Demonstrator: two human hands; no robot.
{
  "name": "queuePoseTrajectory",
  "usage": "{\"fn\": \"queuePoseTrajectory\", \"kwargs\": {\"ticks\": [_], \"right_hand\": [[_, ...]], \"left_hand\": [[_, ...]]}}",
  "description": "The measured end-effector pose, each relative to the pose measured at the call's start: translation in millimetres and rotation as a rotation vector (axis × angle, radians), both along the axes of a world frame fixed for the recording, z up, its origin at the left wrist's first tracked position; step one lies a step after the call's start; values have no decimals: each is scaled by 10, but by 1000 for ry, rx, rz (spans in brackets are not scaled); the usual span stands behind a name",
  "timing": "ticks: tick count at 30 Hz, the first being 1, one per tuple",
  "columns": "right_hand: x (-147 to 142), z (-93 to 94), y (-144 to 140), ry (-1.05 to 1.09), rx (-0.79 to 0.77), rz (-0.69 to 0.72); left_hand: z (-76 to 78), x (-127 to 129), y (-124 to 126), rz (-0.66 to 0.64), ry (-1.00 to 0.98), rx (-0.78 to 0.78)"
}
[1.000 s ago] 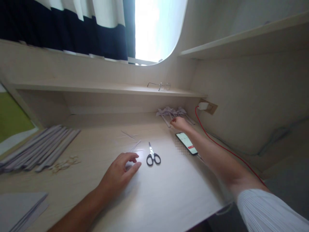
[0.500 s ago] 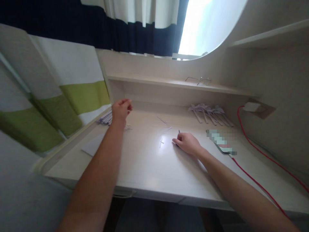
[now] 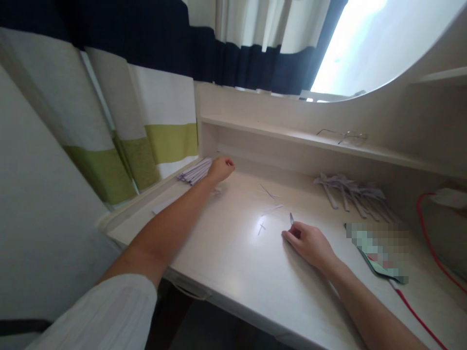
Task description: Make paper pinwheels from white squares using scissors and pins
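The stack of long pale lilac paper strips (image 3: 195, 170) lies at the far left corner of the light wooden desk (image 3: 237, 272), under the left end of the low wooden shelf (image 3: 277, 136). The left hand (image 3: 220, 168) rests at the right end of the stack, its fingers curled inward; whether they pinch a strip cannot be told. For a clean pick, one strip is best separated at its end with thumb and forefinger and lifted flat, so the rest of the stack keeps its alignment.

Right of the stack, near mid-desk, the right hand (image 3: 310, 243) covers the small scissors with steel blades (image 3: 291, 219); only the blade tip shows beyond loosely bent fingers that lie together on the handles. The blades are best kept closed and pointed away while lifting.

Between the two hands lie thin paper offcuts (image 3: 268, 204). Farther right of the stack, under the shelf, sits a cluster of folded lilac paper pieces (image 3: 350, 190).
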State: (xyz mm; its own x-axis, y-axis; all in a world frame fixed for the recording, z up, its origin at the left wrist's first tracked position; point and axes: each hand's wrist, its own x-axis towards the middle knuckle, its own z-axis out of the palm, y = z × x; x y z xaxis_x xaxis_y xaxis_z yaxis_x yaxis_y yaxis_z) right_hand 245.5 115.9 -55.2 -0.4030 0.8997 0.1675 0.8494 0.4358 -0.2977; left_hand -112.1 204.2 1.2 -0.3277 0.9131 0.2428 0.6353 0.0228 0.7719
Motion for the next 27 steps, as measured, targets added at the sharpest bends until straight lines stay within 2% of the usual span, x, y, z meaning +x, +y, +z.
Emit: {"fn": "queuePoseTrajectory", "kwargs": {"ticks": [4, 7, 10, 14, 18, 23, 27], "right_hand": [[33, 5, 19, 19, -29, 33], [58, -6, 31, 32, -47, 47], [73, -24, 42, 56, -51, 57], [77, -47, 55, 68, -62, 68], [86, -59, 58, 81, -64, 70], [106, -67, 54, 112, -73, 78], [102, -81, 54, 116, -53, 70]], "left_hand": [[146, -420, -231, -39, 208, -139], [190, -614, -544, -125, 342, -249], [131, -722, -963, -180, 437, -283], [9, -870, -1538, -142, 493, -286], [-33, -1032, -1967, -175, 504, -332], [-38, -1139, -2217, -358, 500, -412], [-95, -1205, -2232, -399, 415, -388]]}}
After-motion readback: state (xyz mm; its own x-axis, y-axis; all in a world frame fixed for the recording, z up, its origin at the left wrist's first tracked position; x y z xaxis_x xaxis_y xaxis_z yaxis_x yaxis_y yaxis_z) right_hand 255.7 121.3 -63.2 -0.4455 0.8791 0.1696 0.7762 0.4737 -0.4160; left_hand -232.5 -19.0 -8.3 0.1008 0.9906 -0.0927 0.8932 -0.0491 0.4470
